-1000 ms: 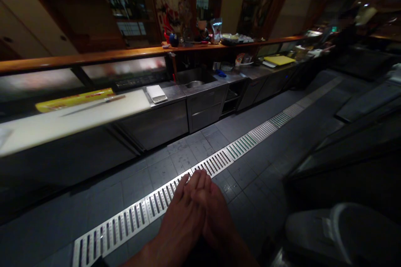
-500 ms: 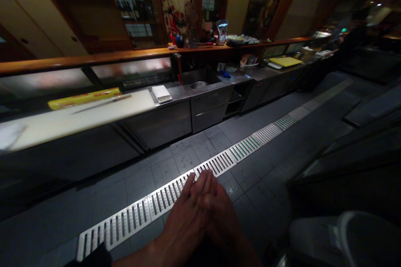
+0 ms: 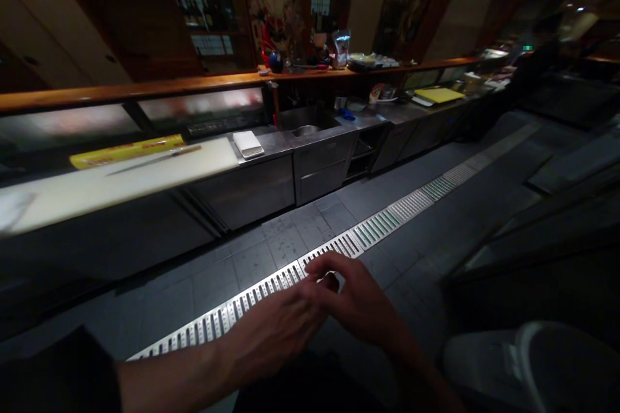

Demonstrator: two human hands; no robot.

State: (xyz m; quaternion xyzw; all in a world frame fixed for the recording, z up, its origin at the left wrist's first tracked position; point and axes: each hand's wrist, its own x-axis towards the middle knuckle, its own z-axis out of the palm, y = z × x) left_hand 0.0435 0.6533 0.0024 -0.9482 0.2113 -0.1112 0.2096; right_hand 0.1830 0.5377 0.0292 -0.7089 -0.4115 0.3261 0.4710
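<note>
My left hand (image 3: 274,330) and my right hand (image 3: 361,304) meet low in the middle of the view, above a dark tiled floor. The left hand's fingers lie stretched out toward the right hand. The right hand's fingers arch loosely over the left fingertips. Neither hand holds anything. A dark sleeve (image 3: 53,377) covers my left forearm. A metal floor drain grate (image 3: 387,222) runs diagonally just beyond the hands.
A long white cutting board (image 3: 97,190) lies on the left counter with a knife (image 3: 155,158) and a yellow wrap box (image 3: 126,150) behind it. A steel sink (image 3: 305,129) and cabinets follow to the right. A pale rounded bin (image 3: 533,361) stands at bottom right.
My hands were pressed flat together palm to palm; now they have slid apart sideways, touching only at the fingers. The left forearm and sleeve have come further into view.
</note>
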